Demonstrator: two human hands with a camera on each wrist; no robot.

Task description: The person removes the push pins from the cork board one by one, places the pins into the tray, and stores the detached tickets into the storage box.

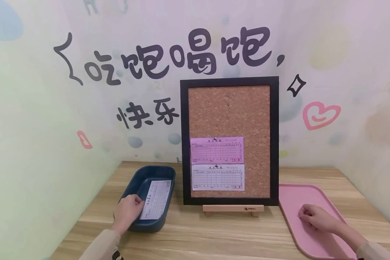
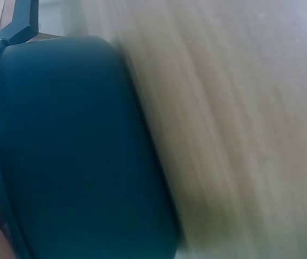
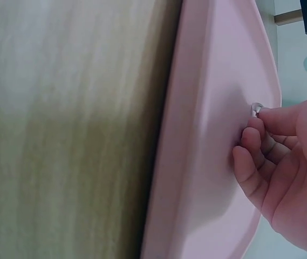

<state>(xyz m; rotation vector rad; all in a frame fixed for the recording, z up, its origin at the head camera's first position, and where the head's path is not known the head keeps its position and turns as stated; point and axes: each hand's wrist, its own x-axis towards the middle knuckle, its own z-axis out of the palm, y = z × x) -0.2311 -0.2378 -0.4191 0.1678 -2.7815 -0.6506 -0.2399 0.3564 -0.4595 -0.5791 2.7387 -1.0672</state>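
Reaching into a dark blue plastic tray (image 1: 139, 180) at the left of a pale wooden worktop (image 1: 214, 231), the left hand (image 1: 127, 211) rests at the tray's near rim with its fingers curled onto the near end of a white printed paper slip (image 1: 156, 199) lying flat inside; whether the fingers pinch the slip or only press it cannot be told, and the left wrist view shows just the tray's blue outer wall (image 2: 77, 151) against blurred wood grain; at the right, the right hand (image 1: 313, 217) sits on a flat pink plastic tray (image 1: 295, 196), its fingers bunched and its thumb and forefinger pinching a small silvery pushpin (image 3: 256, 109) against the tray's surface (image 3: 207, 135); between the two trays, a black-framed corkboard (image 1: 229, 108) stands upright on a small light wooden easel (image 1: 233, 209), near the far wall; a pink printed form (image 1: 216, 150) is pinned low on the cork, with a white printed form (image 1: 217, 177) pinned just beneath it, their edges touching; beige sleeves cover both forearms at the near edge.
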